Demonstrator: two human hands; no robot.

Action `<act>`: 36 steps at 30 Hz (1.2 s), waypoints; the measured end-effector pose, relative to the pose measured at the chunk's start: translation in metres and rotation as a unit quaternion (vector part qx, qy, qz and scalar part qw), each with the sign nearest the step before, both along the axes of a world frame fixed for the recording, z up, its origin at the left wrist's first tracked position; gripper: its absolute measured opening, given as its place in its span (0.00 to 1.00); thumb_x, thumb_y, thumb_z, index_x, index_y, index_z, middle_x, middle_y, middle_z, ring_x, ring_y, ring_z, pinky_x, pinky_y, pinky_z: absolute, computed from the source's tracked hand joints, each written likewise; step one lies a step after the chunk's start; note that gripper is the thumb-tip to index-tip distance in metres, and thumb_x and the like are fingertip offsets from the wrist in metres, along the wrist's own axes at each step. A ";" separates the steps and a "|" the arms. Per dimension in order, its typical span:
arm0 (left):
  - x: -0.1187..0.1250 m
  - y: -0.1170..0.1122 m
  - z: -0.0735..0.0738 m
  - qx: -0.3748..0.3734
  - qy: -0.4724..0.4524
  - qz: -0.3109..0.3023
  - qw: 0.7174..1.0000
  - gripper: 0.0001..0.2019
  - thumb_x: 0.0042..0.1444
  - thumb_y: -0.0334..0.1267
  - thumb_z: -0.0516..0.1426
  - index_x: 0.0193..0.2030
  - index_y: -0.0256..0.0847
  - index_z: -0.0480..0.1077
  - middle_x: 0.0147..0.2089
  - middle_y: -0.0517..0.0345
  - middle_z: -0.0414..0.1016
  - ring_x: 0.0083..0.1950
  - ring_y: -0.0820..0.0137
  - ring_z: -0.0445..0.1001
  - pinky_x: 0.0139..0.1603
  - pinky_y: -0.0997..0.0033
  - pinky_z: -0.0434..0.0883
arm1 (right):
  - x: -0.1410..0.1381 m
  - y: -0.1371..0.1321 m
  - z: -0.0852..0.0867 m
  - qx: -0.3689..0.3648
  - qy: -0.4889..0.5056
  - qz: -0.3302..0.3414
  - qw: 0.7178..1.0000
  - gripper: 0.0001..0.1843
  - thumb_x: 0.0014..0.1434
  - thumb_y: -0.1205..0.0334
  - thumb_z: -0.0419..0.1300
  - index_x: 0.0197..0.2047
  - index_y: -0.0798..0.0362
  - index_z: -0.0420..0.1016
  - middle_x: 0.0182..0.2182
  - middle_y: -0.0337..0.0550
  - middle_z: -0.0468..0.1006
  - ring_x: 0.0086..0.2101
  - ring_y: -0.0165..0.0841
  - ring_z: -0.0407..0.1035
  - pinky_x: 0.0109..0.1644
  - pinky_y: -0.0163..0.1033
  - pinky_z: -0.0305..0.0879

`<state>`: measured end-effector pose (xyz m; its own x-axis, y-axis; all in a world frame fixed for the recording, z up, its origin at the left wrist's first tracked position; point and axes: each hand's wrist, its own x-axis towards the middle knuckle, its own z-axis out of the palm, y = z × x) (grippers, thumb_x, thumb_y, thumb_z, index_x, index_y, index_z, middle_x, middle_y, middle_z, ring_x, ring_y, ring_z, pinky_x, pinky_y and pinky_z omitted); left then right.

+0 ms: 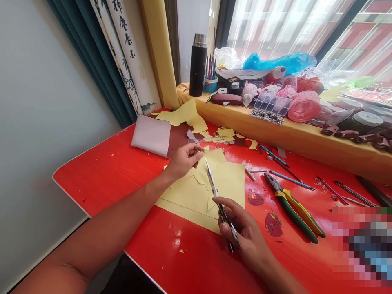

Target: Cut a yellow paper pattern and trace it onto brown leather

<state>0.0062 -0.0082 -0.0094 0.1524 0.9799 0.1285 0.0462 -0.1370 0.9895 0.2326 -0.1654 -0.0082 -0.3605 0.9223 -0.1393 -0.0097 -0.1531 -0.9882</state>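
A large yellow paper sheet [196, 196] lies on the red table [116, 171], with several cut yellow pieces on top of it. My right hand [245, 232] is closed around the handles of metal scissors [214, 190], whose blades point away over the sheet. My left hand [183, 158] reaches to the sheet's far edge, fingers pinched on a small yellow paper piece [200, 153]. A clear ruler [211, 139] lies just beyond that hand.
Green-and-yellow pliers [294, 208] lie right of the sheet, with pencils [290, 179] and red scraps nearby. A pink sheet [151, 134] and yellow offcuts [186, 115] lie at the back. The window ledge [300, 136] holds a black flask [197, 65], pen cup, bead box and bags.
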 end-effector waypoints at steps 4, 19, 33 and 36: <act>0.001 -0.001 0.001 -0.004 0.004 -0.002 1.000 0.11 0.61 0.44 0.65 0.45 0.40 0.75 0.28 0.66 0.70 0.25 0.76 0.70 0.29 0.73 0.67 | 0.000 0.000 0.000 0.006 -0.003 0.000 1.000 0.32 0.66 0.34 0.65 0.62 0.46 0.75 0.28 0.31 0.63 0.18 0.25 0.61 0.20 0.33 0.66; 0.001 -0.002 0.000 -0.004 0.009 0.000 1.000 0.11 0.62 0.46 0.65 0.45 0.41 0.75 0.29 0.65 0.71 0.26 0.75 0.72 0.29 0.73 0.67 | 0.000 -0.001 0.001 0.012 -0.005 -0.002 1.000 0.30 0.67 0.35 0.65 0.62 0.47 0.75 0.27 0.30 0.62 0.18 0.26 0.60 0.19 0.33 0.65; 0.000 -0.001 -0.003 -0.001 0.008 -0.001 1.000 0.13 0.61 0.47 0.66 0.46 0.42 0.75 0.29 0.65 0.71 0.26 0.75 0.72 0.29 0.73 0.68 | -0.001 -0.001 0.002 0.013 -0.020 -0.009 1.000 0.29 0.67 0.36 0.64 0.60 0.49 0.76 0.26 0.30 0.60 0.19 0.28 0.59 0.20 0.34 0.61; 0.000 -0.001 -0.003 0.001 0.009 -0.001 1.000 0.13 0.61 0.47 0.65 0.46 0.41 0.75 0.29 0.65 0.71 0.26 0.75 0.72 0.29 0.73 0.68 | 0.000 -0.001 0.001 0.014 -0.021 -0.005 1.000 0.27 0.69 0.37 0.64 0.61 0.48 0.76 0.27 0.31 0.60 0.20 0.29 0.60 0.21 0.34 0.62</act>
